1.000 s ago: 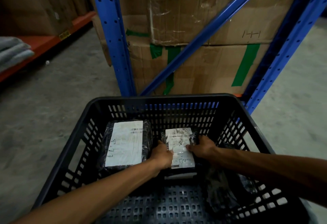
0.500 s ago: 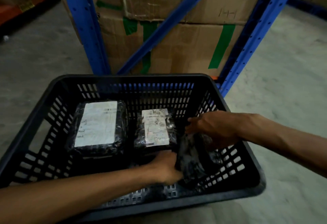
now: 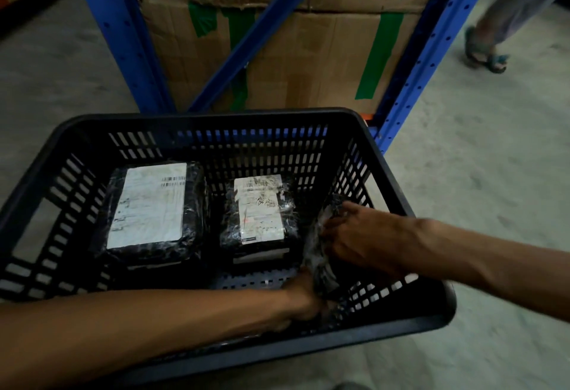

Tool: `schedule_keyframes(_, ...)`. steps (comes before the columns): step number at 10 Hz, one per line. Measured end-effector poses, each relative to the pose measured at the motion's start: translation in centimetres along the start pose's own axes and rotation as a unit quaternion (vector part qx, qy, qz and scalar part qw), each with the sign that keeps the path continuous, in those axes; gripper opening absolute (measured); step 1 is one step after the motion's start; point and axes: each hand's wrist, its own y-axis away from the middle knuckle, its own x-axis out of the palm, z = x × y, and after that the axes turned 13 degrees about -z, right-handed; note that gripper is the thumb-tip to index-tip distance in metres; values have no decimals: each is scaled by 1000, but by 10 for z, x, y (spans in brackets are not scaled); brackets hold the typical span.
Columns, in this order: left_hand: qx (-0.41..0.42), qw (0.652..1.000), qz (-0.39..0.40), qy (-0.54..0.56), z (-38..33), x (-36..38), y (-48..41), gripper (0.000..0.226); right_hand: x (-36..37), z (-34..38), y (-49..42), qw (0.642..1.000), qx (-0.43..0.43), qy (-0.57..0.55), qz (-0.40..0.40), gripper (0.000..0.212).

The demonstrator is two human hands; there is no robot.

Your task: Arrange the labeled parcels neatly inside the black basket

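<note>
The black slotted basket (image 3: pixel 216 118) fills the lower middle of the view. Two black-wrapped parcels lie flat in it, labels up: a large parcel (image 3: pixel 151 204) on the left and a smaller parcel (image 3: pixel 259 209) beside it. A third black-wrapped parcel (image 3: pixel 319 254) stands on edge near the basket's right wall, with no label showing. My left hand (image 3: pixel 300 300) grips its lower end and my right hand (image 3: pixel 357 235) holds its upper side.
A blue steel rack (image 3: pixel 123 38) with stacked cardboard boxes (image 3: pixel 308 59) stands just behind the basket. Another person's sandalled feet (image 3: pixel 484 50) are on the grey concrete floor at the upper right.
Both hands left the smaller labeled parcel and took hold of the third parcel at the basket's right side. The camera has tilted down and shifted right, and someone's feet came into view.
</note>
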Motion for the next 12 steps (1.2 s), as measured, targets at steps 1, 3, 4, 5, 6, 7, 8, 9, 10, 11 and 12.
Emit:
schedule_keyframes(1,18,998,58,26,0,-21,20,59,-27,-26,-4,979,18,-192,73,42)
schedule_keyframes(3,40,992,43,113,-10,-110,81,57,-70,-97,2,816,58,-567,98,36)
schedule_keyframes(4,13,941,-9,337,-16,-145,90,48,-59,-117,-4,666,178,-723,38,50)
schedule_keyframes(5,-8,900,-83,427,-25,-175,88,56,-39,-115,-22,472,293,-832,-19,45)
schedule_keyframes(6,-3,908,-230,351,-33,-183,69,34,-24,-103,-44,367,358,-856,-58,45)
schedule_keyframes(7,-25,883,-329,333,-34,-180,44,31,-16,-86,-65,370,374,-848,-64,53)
schedule_keyframes(8,-56,883,-368,286,-25,-178,22,30,-2,-73,-81,362,418,-829,-79,49)
schedule_keyframes(9,-68,908,-381,158,-13,-176,7,20,22,-53,-97,391,453,-793,-116,34)
schedule_keyframes(10,-67,946,-318,5,-8,-169,0,63,48,-31,-112,456,441,-756,-162,34)
schedule_keyframes(11,-78,958,-274,-31,-13,-172,-6,79,59,-30,-119,468,437,-750,-166,33)
schedule_keyframes(12,-87,964,-252,1,-19,-175,4,86,47,-36,-114,520,478,-688,-164,32)
